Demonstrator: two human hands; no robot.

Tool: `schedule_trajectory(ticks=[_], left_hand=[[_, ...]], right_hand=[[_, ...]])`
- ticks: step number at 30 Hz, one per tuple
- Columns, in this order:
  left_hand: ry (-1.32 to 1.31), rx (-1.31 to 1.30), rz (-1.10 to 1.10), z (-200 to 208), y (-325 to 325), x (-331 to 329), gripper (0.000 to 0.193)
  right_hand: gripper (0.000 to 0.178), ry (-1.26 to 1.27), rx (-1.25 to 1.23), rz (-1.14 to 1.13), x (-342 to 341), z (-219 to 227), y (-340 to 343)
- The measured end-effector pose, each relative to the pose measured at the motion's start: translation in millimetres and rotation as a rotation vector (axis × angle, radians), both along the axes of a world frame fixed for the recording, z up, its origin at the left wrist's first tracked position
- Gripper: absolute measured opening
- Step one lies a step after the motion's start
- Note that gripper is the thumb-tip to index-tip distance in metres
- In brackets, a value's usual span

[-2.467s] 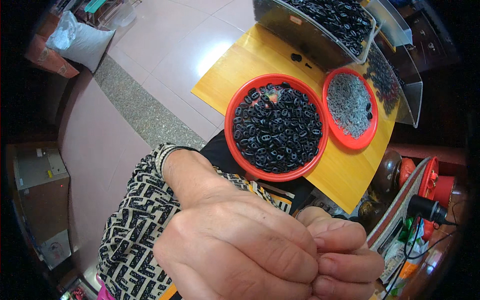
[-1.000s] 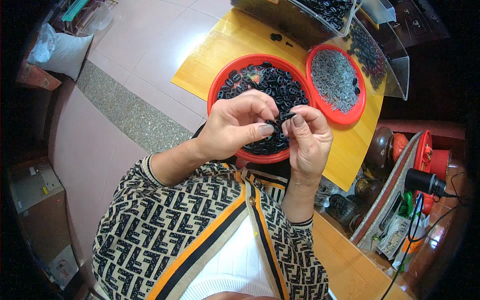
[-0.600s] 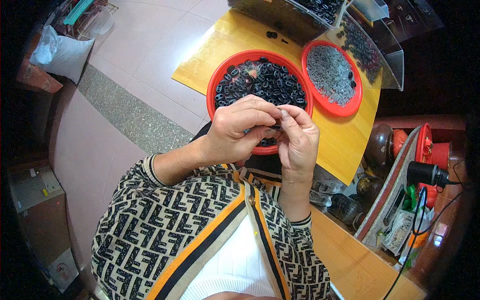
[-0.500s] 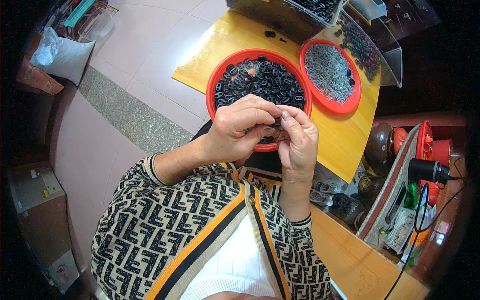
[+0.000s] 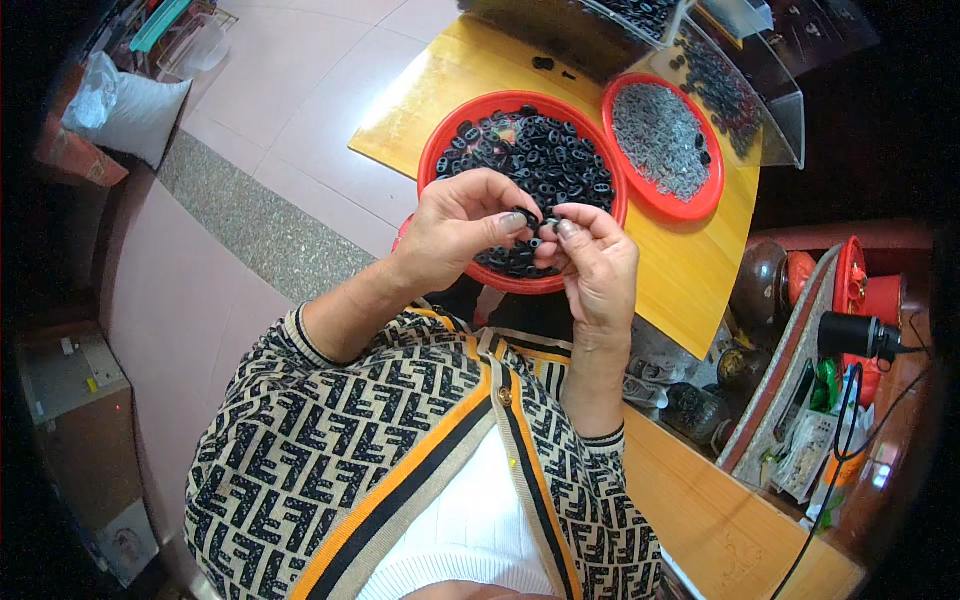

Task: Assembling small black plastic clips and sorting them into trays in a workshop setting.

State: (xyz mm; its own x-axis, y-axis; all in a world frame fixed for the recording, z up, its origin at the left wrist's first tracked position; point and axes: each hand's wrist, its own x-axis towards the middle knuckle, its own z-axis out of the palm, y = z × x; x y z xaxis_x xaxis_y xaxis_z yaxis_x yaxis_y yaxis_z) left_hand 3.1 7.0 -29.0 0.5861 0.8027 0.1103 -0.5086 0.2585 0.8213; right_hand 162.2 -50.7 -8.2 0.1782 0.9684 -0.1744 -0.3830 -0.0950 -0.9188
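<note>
My left hand (image 5: 450, 228) pinches a small black oval plastic piece (image 5: 528, 217) between thumb and fingers. Just beside it, my right hand (image 5: 602, 268) has thumb and forefinger pressed together on a tiny pale piece (image 5: 551, 225), too small to name. Fingertips of both hands nearly meet above a round red tray (image 5: 427, 160) heaped with black oval pieces (image 5: 570, 150) that have holes in them. To its right, a second red tray (image 5: 716, 165) holds a pile of small clear-grey pieces (image 5: 655, 135), with a few black ones at its edge.
The trays stand on a yellow wooden table (image 5: 400, 120). Clear bins (image 5: 780, 120) with dark parts rise at the back right. Several jars (image 5: 757, 280) and a black cylindrical device (image 5: 850, 335) with a cable are on the right. A white sack (image 5: 145, 115) rests on the floor at left.
My hands have drawn slightly apart, so the black piece in the left fingers now shows. The left hand has shifted a little to the left and up.
</note>
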Motion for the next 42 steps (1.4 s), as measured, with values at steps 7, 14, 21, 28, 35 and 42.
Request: schedule_trajectory(ticks=[7,14,21,28,35,42], left_hand=[[-0.066,-0.276,-0.042,-4,7,-11,0.010],[-0.133,-0.308,-0.112,-7,12,-6,0.012],[-0.158,-0.272,-0.091,-10,10,-9,0.017],[-0.128,-0.256,-0.089,-11,8,-13,0.025],[-0.036,-0.168,-0.059,-14,7,-13,0.028],[0.002,-0.076,-0.059,-17,7,-12,0.026]], right_hand=[[0.010,-0.011,0.004,-0.020,-12,7,10],[0.008,-0.399,0.005,-0.076,-25,21,5],[0.008,-0.452,-0.015,-0.117,-33,25,5],[0.005,-0.460,-0.077,-0.104,-38,25,6],[0.003,-0.463,-0.104,-0.102,-41,23,8],[0.004,-0.460,-0.092,-0.057,-39,16,9]])
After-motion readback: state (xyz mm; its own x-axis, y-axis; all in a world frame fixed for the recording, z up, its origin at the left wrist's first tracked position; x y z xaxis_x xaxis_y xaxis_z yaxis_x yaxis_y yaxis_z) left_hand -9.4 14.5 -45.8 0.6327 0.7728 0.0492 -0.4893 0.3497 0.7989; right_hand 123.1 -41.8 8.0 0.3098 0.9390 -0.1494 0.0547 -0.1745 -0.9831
